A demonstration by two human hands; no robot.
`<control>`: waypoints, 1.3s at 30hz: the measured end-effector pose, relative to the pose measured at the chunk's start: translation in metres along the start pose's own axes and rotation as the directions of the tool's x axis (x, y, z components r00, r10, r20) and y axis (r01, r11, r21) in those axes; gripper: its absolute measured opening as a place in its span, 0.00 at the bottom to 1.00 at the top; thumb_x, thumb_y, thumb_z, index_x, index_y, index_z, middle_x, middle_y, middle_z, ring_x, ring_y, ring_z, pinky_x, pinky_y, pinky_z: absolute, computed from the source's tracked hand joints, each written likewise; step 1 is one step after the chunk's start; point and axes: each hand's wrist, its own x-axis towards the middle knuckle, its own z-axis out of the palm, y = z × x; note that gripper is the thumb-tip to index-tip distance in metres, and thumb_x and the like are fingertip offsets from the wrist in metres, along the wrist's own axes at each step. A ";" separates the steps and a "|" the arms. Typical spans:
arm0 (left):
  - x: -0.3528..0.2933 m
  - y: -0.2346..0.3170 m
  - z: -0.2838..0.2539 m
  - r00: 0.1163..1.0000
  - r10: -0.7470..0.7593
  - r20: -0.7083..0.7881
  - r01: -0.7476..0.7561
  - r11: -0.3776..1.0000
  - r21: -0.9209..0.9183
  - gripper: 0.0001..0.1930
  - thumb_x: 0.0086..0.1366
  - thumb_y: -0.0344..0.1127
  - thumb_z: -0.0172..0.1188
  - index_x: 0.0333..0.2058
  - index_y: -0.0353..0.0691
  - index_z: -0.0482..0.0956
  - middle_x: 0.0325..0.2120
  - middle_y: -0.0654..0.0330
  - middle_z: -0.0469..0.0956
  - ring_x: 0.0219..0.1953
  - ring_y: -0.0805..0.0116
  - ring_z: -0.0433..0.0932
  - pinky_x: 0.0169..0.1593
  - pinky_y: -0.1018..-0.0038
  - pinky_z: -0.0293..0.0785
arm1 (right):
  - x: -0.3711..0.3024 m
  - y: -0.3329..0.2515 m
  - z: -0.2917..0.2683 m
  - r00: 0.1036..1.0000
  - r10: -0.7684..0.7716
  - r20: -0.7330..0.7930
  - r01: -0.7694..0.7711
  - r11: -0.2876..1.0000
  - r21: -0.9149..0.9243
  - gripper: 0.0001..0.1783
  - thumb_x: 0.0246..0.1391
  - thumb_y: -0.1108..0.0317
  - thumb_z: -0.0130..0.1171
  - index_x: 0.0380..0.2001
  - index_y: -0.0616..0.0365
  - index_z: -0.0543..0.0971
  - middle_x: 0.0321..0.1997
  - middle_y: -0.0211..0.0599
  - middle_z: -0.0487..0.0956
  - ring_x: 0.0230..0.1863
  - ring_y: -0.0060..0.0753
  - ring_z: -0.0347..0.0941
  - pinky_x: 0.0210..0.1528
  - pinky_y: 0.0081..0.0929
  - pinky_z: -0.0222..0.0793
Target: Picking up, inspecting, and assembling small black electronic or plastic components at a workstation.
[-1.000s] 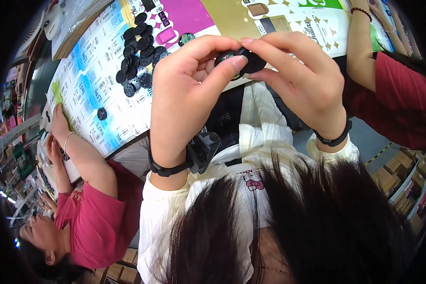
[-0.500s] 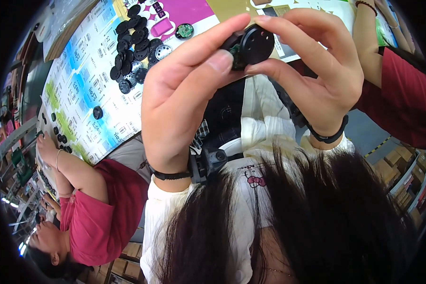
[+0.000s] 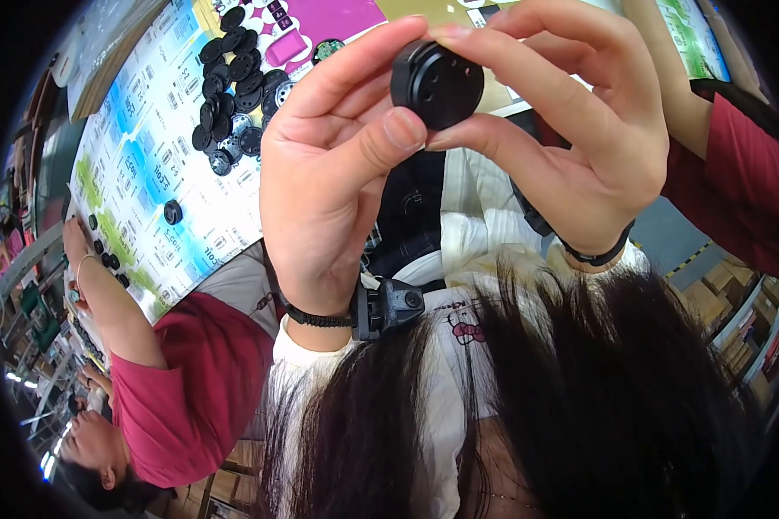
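Between my two hands, raised above the table's near side, is a round black plastic case with small holes in its flat face. My left hand grips its left side, thumb below and forefinger above. My right hand pinches its right side between thumb and fingertips. The cover now sits against the body, and whatever is inside is hidden. Beyond my left hand lies a pile of black round covers. A round case half with a green circuit board is partly hidden behind my left fingers.
One black round piece lies apart on the printed table covering. A pink rectangular item lies at the back. A person in a red shirt works at the left, near small black pieces. Another red sleeve is at the right.
Half a second ago the case stood parted, with green board showing between the halves; now they are together. The person at the left has moved a hand.
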 end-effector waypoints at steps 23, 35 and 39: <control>0.003 0.007 0.018 0.997 -0.018 -0.069 0.022 0.997 0.067 0.20 0.55 0.28 0.52 0.47 0.28 0.62 0.43 0.47 0.68 0.43 0.62 0.70 0.45 0.72 0.68 | 0.004 0.026 0.016 0.916 -0.373 -0.146 0.355 0.925 -0.138 0.25 0.22 0.74 0.66 0.34 0.57 0.77 0.37 0.36 0.68 0.25 0.21 0.67 0.26 0.13 0.65; 0.006 -0.005 0.034 0.874 0.463 -0.147 -0.334 0.793 0.510 0.10 0.53 0.18 0.49 0.35 0.28 0.70 0.31 0.57 0.74 0.32 0.75 0.73 0.35 0.83 0.69 | 0.006 0.033 0.041 0.970 -0.156 -0.186 0.230 0.838 0.495 0.19 0.37 0.74 0.59 0.38 0.62 0.74 0.44 0.39 0.69 0.34 0.28 0.70 0.36 0.17 0.66; 0.006 -0.001 0.031 0.849 0.522 -0.081 -0.352 0.674 0.649 0.09 0.52 0.18 0.50 0.34 0.28 0.71 0.30 0.58 0.74 0.31 0.75 0.73 0.34 0.83 0.69 | 0.004 0.019 0.044 0.997 0.079 0.010 -0.059 0.650 0.758 0.16 0.46 0.70 0.54 0.40 0.67 0.71 0.46 0.41 0.68 0.41 0.26 0.67 0.41 0.20 0.64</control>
